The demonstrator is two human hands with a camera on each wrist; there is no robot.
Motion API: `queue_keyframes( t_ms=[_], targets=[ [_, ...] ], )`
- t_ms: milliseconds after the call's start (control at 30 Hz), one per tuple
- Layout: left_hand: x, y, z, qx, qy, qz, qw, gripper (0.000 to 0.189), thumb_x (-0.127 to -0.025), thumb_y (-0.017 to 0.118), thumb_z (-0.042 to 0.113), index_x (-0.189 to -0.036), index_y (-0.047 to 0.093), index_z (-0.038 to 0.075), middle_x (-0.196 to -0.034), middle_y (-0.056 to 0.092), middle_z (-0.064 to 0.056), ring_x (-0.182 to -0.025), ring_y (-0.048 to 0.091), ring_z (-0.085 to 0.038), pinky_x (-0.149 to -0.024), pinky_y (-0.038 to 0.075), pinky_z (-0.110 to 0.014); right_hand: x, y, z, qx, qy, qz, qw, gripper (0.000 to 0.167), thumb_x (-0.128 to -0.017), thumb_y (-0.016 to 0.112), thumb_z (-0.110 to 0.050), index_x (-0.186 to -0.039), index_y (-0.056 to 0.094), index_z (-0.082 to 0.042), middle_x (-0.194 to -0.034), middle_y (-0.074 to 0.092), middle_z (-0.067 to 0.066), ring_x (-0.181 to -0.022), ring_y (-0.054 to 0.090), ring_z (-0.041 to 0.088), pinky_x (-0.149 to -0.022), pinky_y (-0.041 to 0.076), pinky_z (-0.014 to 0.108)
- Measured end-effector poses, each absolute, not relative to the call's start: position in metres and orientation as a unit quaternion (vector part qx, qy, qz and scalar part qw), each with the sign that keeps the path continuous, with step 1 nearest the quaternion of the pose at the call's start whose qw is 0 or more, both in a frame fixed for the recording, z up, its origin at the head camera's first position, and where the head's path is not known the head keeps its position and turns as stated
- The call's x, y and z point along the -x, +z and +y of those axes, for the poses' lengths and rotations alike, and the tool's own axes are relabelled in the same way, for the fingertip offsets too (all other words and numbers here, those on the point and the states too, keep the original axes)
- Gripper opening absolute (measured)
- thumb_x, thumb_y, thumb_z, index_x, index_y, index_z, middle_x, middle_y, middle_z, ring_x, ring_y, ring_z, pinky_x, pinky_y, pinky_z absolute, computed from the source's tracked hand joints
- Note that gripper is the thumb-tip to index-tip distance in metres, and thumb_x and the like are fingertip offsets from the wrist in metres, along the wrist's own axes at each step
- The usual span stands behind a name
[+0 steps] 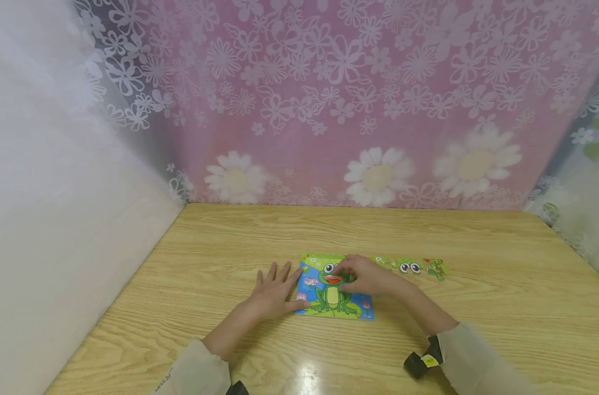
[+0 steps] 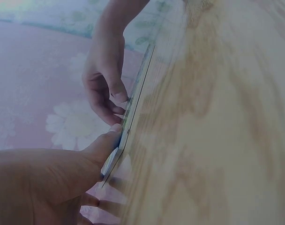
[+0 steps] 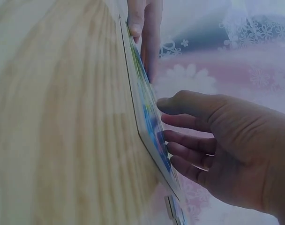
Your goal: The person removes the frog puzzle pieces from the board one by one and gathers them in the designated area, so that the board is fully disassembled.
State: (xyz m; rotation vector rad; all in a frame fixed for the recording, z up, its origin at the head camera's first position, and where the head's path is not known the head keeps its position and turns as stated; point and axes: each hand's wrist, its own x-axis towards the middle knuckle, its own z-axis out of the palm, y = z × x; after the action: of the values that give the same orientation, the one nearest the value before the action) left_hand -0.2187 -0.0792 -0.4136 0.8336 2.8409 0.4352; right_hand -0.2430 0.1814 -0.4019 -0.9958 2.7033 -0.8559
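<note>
A flat picture board (image 1: 332, 296) lies on the table, showing a green frog on blue with pink lotus flowers. My left hand (image 1: 272, 296) rests at its left edge with fingers spread, the thumb on the lower left corner. Over the board's upper right part is my right hand (image 1: 368, 276), its fingers bent down toward the surface beside the frog's face. In the right wrist view the fingertips (image 3: 167, 136) of that hand are close to or touching the board (image 3: 149, 122), and no loose piece shows between thumb and fingers.
Right of the board lie loose puzzle pieces: one with two frog eyes (image 1: 410, 267) and a green one with red marks (image 1: 435, 267). Piece edges (image 3: 174, 211) also show in the right wrist view. A flowered curtain (image 1: 349, 109) hangs behind the wooden table (image 1: 220, 241).
</note>
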Motion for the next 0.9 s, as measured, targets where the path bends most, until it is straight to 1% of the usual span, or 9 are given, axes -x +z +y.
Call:
queue_keyframes(
  t_ms=[167,333,633,900],
  targets=[
    [0.2214,-0.4179,-0.0803,-0.272,0.142,0.949,0.072,0.082,-0.085,0.05,0.06,-0.147,0.024,0.014,-0.149,0.013,-0.018,-0.132,0.004,-0.045,-0.097,0.004,-0.067,0.2428,-0.4033,0.178,0.334,-0.254,0.906,0.056,0.031,-0.082,0.07,-0.021,-0.11,0.065,-0.01,-0.104,0.055,0.002,-0.09,0.048,0.019,-0.073,0.044,0.034],
    [0.2221,-0.4186,-0.0806,-0.269,0.146,0.949,0.074,0.082,-0.085,0.05,0.06,-0.147,0.023,0.014,-0.149,0.013,-0.018,-0.132,0.004,-0.045,-0.097,0.004,-0.066,0.2433,-0.4049,0.1781,0.334,-0.26,0.904,0.058,0.03,-0.081,0.071,-0.02,-0.109,0.065,-0.01,-0.103,0.054,0.001,-0.091,0.048,0.019,-0.074,0.043,0.035],
    [0.2216,-0.4171,-0.0789,-0.271,0.141,0.949,0.077,0.081,-0.085,0.05,0.059,-0.147,0.024,0.013,-0.149,0.014,-0.019,-0.132,0.005,-0.046,-0.097,0.005,-0.067,0.2408,-0.4032,0.1787,0.322,-0.268,0.906,0.06,0.034,-0.081,0.072,-0.023,-0.112,0.064,-0.012,-0.105,0.051,0.001,-0.094,0.047,0.02,-0.077,0.044,0.037],
    [0.2222,-0.419,-0.0789,-0.271,0.14,0.95,0.072,0.082,-0.085,0.049,0.061,-0.147,0.024,0.014,-0.149,0.014,-0.018,-0.132,0.005,-0.045,-0.097,0.005,-0.067,0.239,-0.4023,0.1794,0.327,-0.274,0.903,0.053,0.035,-0.081,0.072,-0.021,-0.113,0.063,-0.011,-0.103,0.049,0.0,-0.091,0.049,0.018,-0.075,0.045,0.033]
  ],
)
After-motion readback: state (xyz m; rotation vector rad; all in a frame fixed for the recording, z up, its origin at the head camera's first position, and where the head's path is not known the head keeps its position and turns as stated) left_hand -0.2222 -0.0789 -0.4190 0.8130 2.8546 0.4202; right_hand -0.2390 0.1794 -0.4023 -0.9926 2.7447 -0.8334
